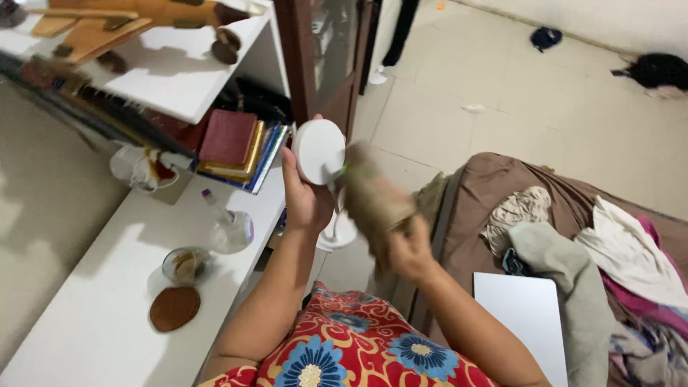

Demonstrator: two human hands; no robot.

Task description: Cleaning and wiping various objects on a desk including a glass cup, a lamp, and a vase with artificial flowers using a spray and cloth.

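Observation:
My left hand (pixel 304 201) holds up a round white disc-shaped object (pixel 319 150), apparently the head of a small white lamp or fan whose white base (pixel 338 233) shows below. My right hand (pixel 408 251) grips a brownish cloth (pixel 373 197), blurred by motion, and presses it against the white round object's right edge. Both hands are in front of my chest, above a red flowered garment (pixel 351 344).
A white desk (pixel 93 322) at left carries a glass jar (pixel 185 265), a brown round lid (pixel 174 308) and a clear bottle (pixel 229 228). A white shelf (pixel 179 79) with stacked books (pixel 236 143) stands above. A bed with piled clothes (pixel 609 265) and a white board (pixel 527 312) lies right.

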